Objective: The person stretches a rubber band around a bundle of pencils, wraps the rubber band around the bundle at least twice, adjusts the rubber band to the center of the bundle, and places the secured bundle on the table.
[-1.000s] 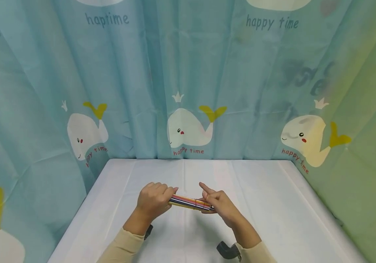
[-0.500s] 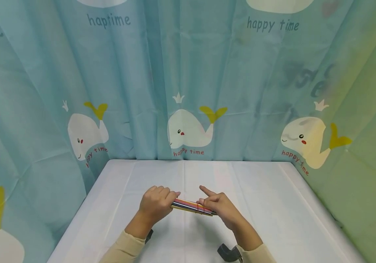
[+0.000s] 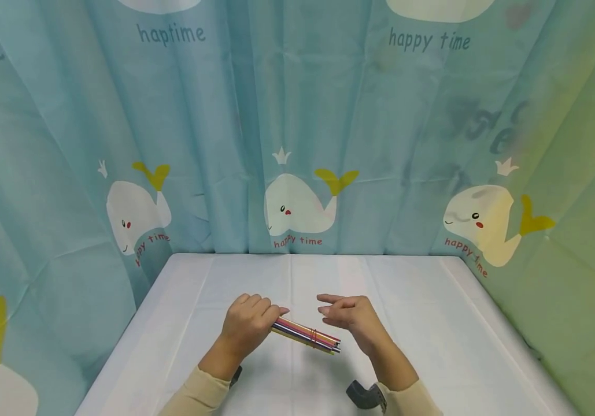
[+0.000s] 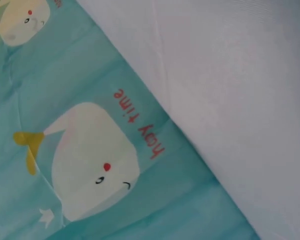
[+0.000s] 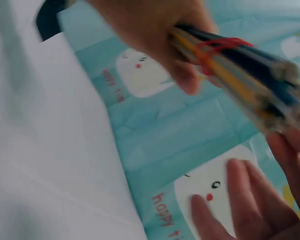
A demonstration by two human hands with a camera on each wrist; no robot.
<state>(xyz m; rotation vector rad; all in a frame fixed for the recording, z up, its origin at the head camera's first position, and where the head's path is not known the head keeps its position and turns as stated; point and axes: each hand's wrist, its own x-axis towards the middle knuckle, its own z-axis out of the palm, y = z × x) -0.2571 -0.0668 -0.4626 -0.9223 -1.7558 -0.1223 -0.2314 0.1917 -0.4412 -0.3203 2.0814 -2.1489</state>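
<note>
My left hand (image 3: 247, 322) grips one end of a bundle of coloured pencils (image 3: 305, 335) above the white table, thumb lying along it. The bundle slants down to the right, and a red rubber band (image 3: 314, 338) is wound round it near its free end. To the right of that end is my right hand (image 3: 353, 318), fingers extended and holding nothing. Seen from the right wrist, the pencil ends (image 5: 285, 100) point toward the camera, blurred, with the red band (image 5: 210, 52) behind them and right-hand fingers (image 5: 247, 195) below. The left wrist view shows no hand.
A white cloth-covered table (image 3: 411, 323) lies beneath both hands. Blue-green curtains (image 3: 214, 115) printed with whales rise along its back and sides. Dark wrist straps with camera mounts (image 3: 365, 396) sit at the cuffs.
The right hand has let go of the bundle's banded end and drawn slightly away, its fingers straightening. That end has tipped downward, while the left hand keeps its grip, shifted slightly right.
</note>
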